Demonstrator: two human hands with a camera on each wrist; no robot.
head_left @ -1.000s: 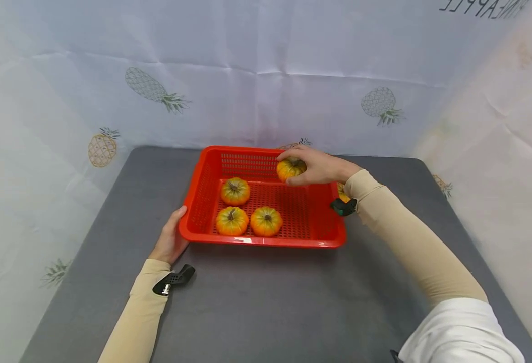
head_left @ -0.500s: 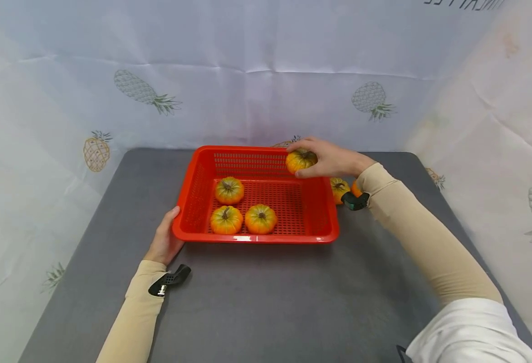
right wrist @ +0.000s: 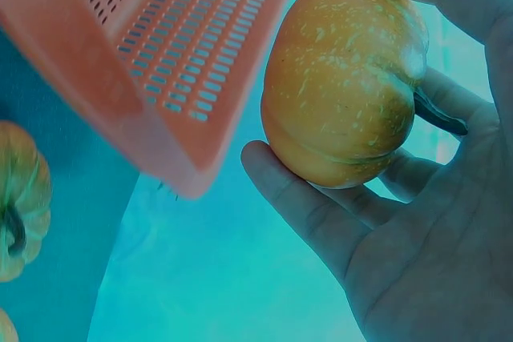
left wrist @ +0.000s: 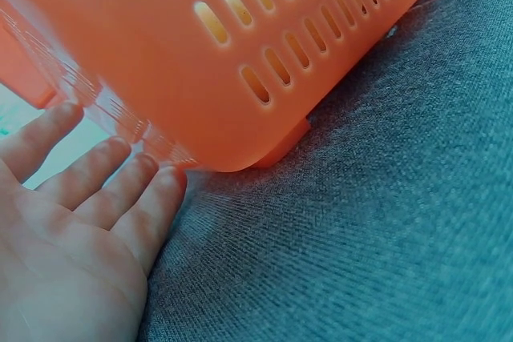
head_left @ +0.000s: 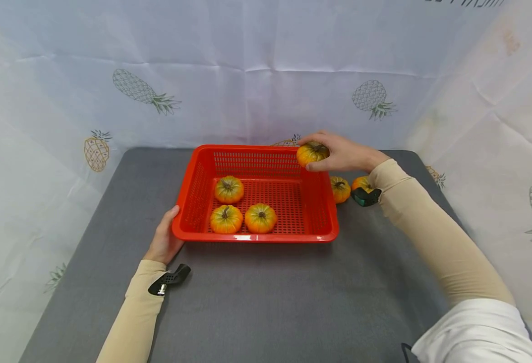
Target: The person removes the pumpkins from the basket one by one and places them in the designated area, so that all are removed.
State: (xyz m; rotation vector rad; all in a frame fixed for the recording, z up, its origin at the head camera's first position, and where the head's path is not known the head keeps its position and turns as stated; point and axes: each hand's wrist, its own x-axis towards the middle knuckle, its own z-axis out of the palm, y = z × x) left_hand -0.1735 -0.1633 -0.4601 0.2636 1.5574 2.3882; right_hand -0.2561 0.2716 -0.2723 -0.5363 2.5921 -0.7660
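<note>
A small orange pumpkin (head_left: 311, 155) is in my right hand (head_left: 340, 153), above the far right corner of a red plastic basket (head_left: 256, 239). In the right wrist view, fingers and thumb grip this ribbed pumpkin (right wrist: 341, 86) by its sides, its dark stem towards the palm. My left hand (head_left: 163, 237) holds the near left corner of the basket, thumb at the rim. The left wrist view shows its fingers (left wrist: 152, 198) against the outer wall. Inside the basket lie three more pumpkins: one farther back (head_left: 229, 190), one at the near left (head_left: 226, 219) and one beside it (head_left: 260, 219).
Right of the basket, a pumpkin (head_left: 340, 189) sits against its outer wall, and another pumpkin (head_left: 362, 183) lies partly hidden behind the right wrist. The grey table (head_left: 266, 297) meets a pale pineapple-print cloth (head_left: 266, 101) at the back and sides.
My right hand has carried its pumpkin right and slightly up, from over the basket's inside to its far right corner. The two pumpkins outside now show more. The left hand keeps its hold.
</note>
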